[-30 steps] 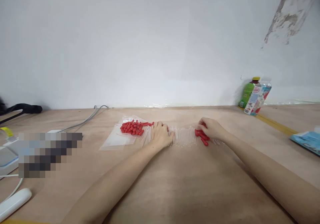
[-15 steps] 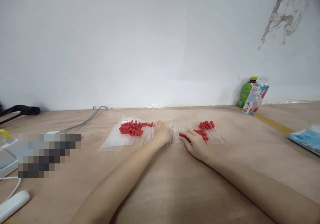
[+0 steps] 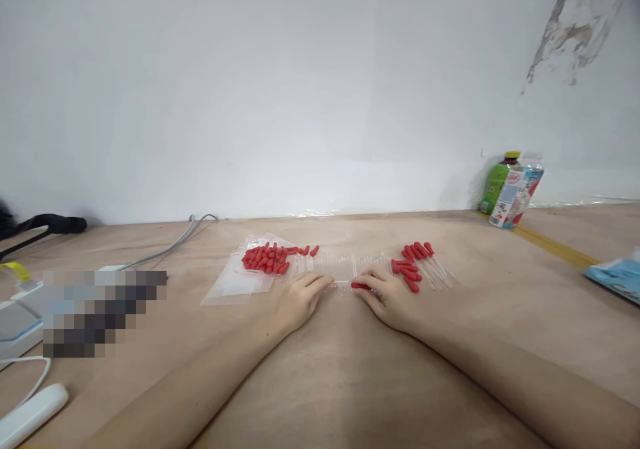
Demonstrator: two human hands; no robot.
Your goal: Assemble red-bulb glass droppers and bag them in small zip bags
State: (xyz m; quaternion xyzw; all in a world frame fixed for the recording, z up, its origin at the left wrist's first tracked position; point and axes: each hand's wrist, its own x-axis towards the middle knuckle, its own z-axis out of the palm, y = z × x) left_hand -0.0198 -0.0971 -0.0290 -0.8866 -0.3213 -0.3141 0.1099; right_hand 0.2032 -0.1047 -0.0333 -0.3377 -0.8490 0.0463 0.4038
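Fitting well is probably calling for keeping the clear dropper tube (image 3: 342, 282) in line with the red rubber bulb (image 3: 359, 285) and pushing gently (a sideways bend could be risking a snap). Toward the far edge of the tabletop (image 3: 345, 382), the left hand (image 3: 301, 297) is pinching the tube, the right hand (image 3: 395, 297) is gripping the bulb, and both are facing inward.

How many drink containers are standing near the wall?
2, both at the right: the green bottle, and the printed container partly in front of it. Another could be hidden behind them.
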